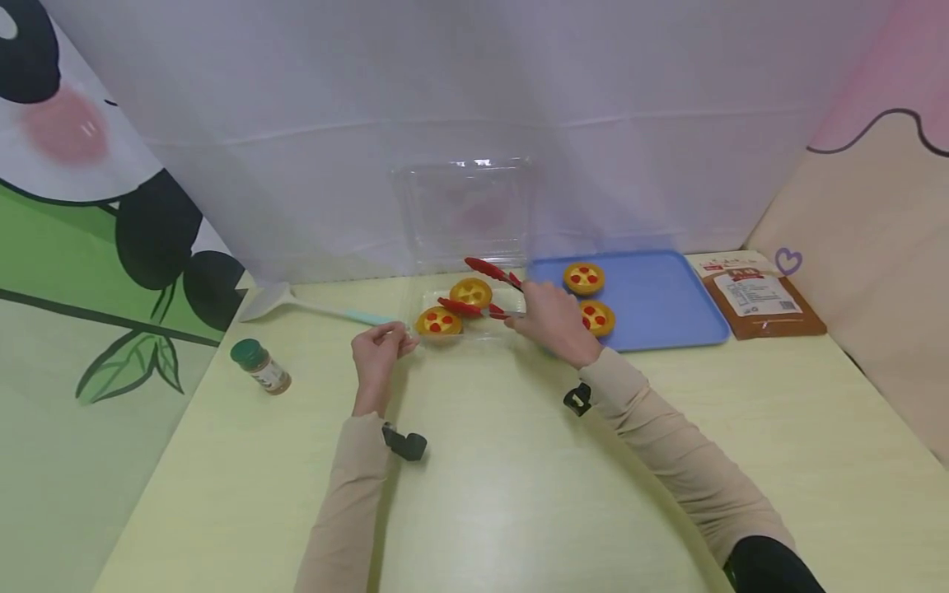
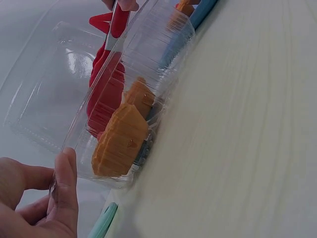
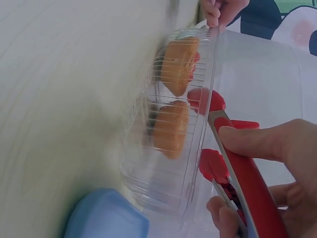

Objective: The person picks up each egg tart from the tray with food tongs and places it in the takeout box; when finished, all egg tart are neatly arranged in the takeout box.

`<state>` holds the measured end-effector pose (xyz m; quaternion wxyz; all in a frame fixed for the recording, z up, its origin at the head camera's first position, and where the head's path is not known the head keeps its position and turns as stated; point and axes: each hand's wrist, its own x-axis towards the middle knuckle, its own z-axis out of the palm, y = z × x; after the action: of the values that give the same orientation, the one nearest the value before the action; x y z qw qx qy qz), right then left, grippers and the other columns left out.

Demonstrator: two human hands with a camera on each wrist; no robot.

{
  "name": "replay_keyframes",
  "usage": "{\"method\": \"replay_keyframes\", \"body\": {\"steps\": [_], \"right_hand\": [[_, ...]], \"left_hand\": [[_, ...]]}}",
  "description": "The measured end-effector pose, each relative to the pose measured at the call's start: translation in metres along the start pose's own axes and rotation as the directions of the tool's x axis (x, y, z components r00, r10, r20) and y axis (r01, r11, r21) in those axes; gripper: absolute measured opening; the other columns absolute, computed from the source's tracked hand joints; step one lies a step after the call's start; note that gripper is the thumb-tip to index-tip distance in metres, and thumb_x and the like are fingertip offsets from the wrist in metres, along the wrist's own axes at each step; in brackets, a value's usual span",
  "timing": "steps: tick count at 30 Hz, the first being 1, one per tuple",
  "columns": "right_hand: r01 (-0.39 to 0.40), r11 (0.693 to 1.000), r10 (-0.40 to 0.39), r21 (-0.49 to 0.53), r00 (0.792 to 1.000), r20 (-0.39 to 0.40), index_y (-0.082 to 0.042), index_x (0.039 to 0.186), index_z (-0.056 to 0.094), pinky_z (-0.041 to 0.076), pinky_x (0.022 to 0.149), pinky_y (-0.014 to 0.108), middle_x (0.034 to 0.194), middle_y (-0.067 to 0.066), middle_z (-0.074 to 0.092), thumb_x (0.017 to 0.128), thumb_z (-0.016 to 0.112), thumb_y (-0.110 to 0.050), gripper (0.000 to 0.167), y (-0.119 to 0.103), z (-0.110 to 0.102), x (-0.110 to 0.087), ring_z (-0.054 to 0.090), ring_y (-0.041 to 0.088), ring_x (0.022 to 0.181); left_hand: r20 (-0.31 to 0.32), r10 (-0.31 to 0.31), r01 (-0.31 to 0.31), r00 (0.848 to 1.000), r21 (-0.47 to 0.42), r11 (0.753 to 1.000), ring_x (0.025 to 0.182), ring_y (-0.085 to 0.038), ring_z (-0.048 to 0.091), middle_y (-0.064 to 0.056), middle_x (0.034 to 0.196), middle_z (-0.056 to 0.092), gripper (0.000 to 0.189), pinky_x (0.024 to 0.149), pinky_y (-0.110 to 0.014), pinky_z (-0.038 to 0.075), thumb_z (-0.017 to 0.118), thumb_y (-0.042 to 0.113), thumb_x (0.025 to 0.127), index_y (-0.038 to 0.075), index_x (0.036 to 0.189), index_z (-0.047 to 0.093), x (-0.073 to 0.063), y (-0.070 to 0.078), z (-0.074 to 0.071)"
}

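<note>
My left hand (image 1: 380, 358) pinches the near-left rim of a hinged clear plastic box (image 2: 158, 54), whose lid (image 1: 467, 210) stands raised at the back. Inside the box are two toy tarts, one with red toppings (image 1: 439, 322) at the front left and a yellow-topped one (image 1: 471, 291) behind it. My right hand (image 1: 552, 321) grips red-tipped tongs (image 3: 250, 183), its thumb along one red arm. The tongs' tips are spread apart over the box, on either side of the yellow-topped tart. In the right wrist view the tips stand near the rim, above the tarts.
Right of the box, a blue tray (image 1: 660, 301) holds two more tarts (image 1: 583, 279), one partly behind my right hand. A brown packet (image 1: 759, 301) lies beyond it. On the left are a turquoise-handled white utensil (image 1: 319, 309) and a green-lidded seasoning jar (image 1: 261, 367). Curtains hang behind.
</note>
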<state>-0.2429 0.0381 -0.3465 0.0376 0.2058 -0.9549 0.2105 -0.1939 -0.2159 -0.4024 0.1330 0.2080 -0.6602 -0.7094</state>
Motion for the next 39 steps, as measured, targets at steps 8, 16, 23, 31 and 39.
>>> {"method": "replay_keyframes", "body": {"steps": [8,16,23,31,39], "right_hand": [[-0.023,0.986,0.016,0.165,0.999,0.039,-0.005,0.084,0.058,0.020,0.046,0.026,0.063,-0.002,0.028,0.080,0.079,-0.034,0.036,0.014,-0.003,-0.006,0.028,0.014,0.053],[-0.066,0.948,0.042,0.312,0.996,0.085,-0.003,0.088,0.063,0.021,0.044,0.024,0.062,0.000,0.039,0.079,0.081,-0.032,0.035,0.029,-0.015,-0.015,0.030,0.013,0.051],[-0.078,0.921,0.051,0.381,0.995,0.080,-0.003,0.092,0.068,0.026,0.046,0.025,0.061,0.000,0.043,0.080,0.080,-0.031,0.033,0.047,-0.021,-0.022,0.035,0.015,0.054],[-0.112,0.894,0.081,0.435,0.993,0.089,-0.005,0.092,0.067,0.027,0.047,0.026,0.062,0.000,0.047,0.080,0.080,-0.033,0.033,0.064,-0.033,-0.035,0.037,0.018,0.054],[-0.158,0.881,0.127,0.446,0.987,0.098,-0.002,0.108,0.069,0.026,0.046,0.025,0.062,0.001,0.047,0.083,0.077,-0.037,0.044,0.082,-0.044,-0.046,0.037,0.017,0.055]], "left_hand": [[0.005,-0.023,0.023,1.000,0.000,1.000,0.060,-0.004,0.068,-0.009,0.081,0.064,0.031,0.070,-0.018,0.060,0.057,0.002,0.095,-0.015,0.121,0.059,0.001,0.000,-0.002],[0.008,-0.011,0.012,1.000,-0.022,1.000,0.060,-0.004,0.068,-0.009,0.080,0.064,0.031,0.069,-0.018,0.061,0.058,0.001,0.094,-0.015,0.121,0.059,0.003,-0.001,-0.003],[-0.007,-0.006,0.006,1.000,-0.023,1.000,0.059,-0.005,0.068,-0.010,0.079,0.065,0.029,0.067,-0.018,0.061,0.057,0.000,0.094,-0.016,0.118,0.060,0.004,-0.002,-0.003],[-0.004,-0.007,0.006,1.000,-0.027,1.000,0.059,-0.005,0.068,-0.012,0.080,0.065,0.030,0.068,-0.019,0.061,0.057,0.000,0.094,-0.016,0.119,0.059,0.003,-0.003,-0.002],[0.002,0.004,-0.004,1.000,-0.036,0.999,0.060,-0.006,0.069,-0.009,0.077,0.065,0.030,0.068,-0.019,0.061,0.057,-0.001,0.093,-0.017,0.118,0.059,0.002,-0.002,-0.002]]}}
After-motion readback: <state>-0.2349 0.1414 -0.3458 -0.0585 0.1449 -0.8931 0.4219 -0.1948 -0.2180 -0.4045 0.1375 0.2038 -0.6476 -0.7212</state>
